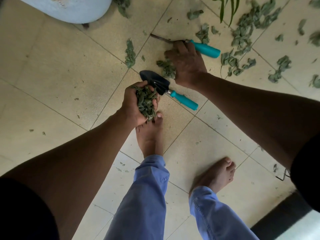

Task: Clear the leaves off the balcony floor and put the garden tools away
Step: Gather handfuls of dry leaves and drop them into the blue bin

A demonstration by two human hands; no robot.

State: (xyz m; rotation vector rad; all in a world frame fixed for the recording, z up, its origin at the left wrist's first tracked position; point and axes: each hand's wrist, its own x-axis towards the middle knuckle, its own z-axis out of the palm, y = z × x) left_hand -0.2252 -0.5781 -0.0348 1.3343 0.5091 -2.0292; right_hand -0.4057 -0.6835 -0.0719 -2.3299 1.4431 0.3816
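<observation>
My left hand [134, 103] is cupped palm-up around a bunch of dry green leaves [146, 101], held above the floor near my left foot. My right hand [186, 64] reaches down palm-first onto a small clump of leaves [167, 68] on the tiles, fingers curled over it. A black trowel with a teal handle [183, 99] lies on the floor between my hands. A second tool with a thin metal prong and a teal handle [206, 49] lies just beyond my right hand. Many more leaves [249, 28] are scattered at the upper right.
A pale blue pot [69, 9] stands at the top left. Green plant blades [226, 7] hang in at the top. My bare feet [216, 174] and blue trousers are below. A dark threshold [277, 217] runs along the bottom right.
</observation>
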